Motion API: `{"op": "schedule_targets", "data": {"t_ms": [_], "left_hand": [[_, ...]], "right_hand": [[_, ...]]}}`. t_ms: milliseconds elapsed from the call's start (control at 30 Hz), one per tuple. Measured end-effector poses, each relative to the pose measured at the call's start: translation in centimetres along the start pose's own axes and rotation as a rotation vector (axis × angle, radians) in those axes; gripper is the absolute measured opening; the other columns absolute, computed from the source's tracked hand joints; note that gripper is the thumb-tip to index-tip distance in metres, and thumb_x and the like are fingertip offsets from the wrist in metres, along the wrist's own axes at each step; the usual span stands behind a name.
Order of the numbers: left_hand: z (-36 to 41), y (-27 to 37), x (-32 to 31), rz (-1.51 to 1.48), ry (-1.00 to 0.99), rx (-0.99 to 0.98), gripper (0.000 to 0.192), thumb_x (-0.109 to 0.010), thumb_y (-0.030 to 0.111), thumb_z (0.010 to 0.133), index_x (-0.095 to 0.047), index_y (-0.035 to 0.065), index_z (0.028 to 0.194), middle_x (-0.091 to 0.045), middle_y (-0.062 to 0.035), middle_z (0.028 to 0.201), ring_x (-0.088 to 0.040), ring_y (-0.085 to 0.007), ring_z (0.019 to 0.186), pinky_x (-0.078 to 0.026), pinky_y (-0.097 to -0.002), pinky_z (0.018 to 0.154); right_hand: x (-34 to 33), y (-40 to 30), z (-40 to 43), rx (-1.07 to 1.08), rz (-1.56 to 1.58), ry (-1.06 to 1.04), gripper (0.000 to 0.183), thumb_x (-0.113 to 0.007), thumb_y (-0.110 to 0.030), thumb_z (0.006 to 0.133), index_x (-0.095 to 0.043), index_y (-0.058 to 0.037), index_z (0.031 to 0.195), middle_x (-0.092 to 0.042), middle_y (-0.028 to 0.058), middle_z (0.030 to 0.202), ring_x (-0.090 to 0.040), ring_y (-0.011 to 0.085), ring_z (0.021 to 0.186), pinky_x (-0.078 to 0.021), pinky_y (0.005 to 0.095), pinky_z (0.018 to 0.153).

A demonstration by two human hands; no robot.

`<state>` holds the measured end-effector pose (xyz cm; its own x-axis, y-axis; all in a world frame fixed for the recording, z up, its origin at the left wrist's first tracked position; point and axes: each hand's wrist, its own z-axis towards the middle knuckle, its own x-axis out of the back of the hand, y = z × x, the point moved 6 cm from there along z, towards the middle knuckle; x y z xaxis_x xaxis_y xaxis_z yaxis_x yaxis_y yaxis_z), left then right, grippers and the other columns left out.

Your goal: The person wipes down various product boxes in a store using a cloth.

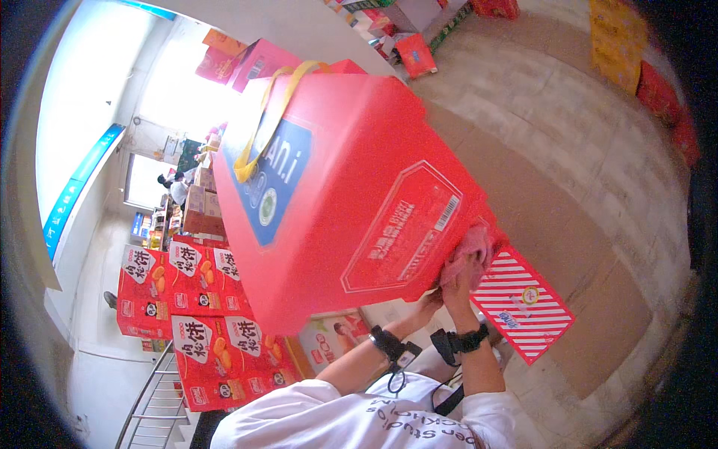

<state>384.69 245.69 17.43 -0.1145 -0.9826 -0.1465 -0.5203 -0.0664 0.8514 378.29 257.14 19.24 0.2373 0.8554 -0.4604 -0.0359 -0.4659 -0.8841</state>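
A large red gift carton [348,185] with a blue label panel and a yellow ribbon handle [280,118] fills the middle of the view. My right hand [461,279] grips a crumpled pink cloth [470,255] and presses it against the carton's lower right edge. Just beside it, my left hand [429,306] meets the carton's bottom edge; its fingers are mostly hidden, so their grip does not show. Both wrists wear black straps. Beyond the right hand is a flat red-and-white striped box [524,306].
Stacked red food cartons [213,359] stand at the left, by a metal stair railing [151,404]. A pink box [263,62] shows behind the large carton. A smaller red box [415,55] lies on the tiled floor [538,95]. A person [179,188] is far back near brown cartons [202,207].
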Motion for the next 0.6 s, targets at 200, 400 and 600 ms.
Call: {"op": "schedule_targets", "data": {"t_ms": [200,400,600], "left_hand": [[2.3,0.7,-4.5,0.926,-0.265,-0.014,0.021,-0.045,0.016,0.084,-0.051,-0.0014,0.095,-0.054,-0.0081,0.092,-0.049,-0.0162,0.086,-0.041,-0.0292,0.075],[1.7,-4.5,-8.5,0.832,-0.478,0.489,0.016,-0.049,0.013,0.082,-0.056,-0.001,0.081,-0.056,-0.0043,0.07,-0.052,-0.0127,0.067,-0.043,-0.0268,0.066],[4.8,-10.8,-11.7,0.89,-0.771,0.319,0.021,-0.059,0.022,0.073,-0.06,0.0017,0.079,-0.06,-0.0089,0.07,-0.054,-0.0122,0.064,-0.043,-0.0279,0.057]], "right_hand": [[4.4,2.8,-0.3,0.129,-0.591,0.108,0.035,-0.046,-0.008,0.072,-0.047,-0.001,0.107,-0.048,0.0205,0.106,-0.043,0.0341,0.1,-0.0306,0.0427,0.089],[12.4,3.1,-5.6,-0.254,-0.694,0.031,0.018,-0.047,-0.006,0.074,-0.056,-0.002,0.09,-0.059,0.0129,0.074,-0.057,0.0251,0.075,-0.0436,0.0357,0.067],[26.7,5.1,-15.1,-0.409,-0.379,0.66,0.015,-0.051,-0.012,0.077,-0.058,0.0007,0.081,-0.059,0.0059,0.069,-0.055,0.0082,0.064,-0.0438,0.0229,0.057]]}}
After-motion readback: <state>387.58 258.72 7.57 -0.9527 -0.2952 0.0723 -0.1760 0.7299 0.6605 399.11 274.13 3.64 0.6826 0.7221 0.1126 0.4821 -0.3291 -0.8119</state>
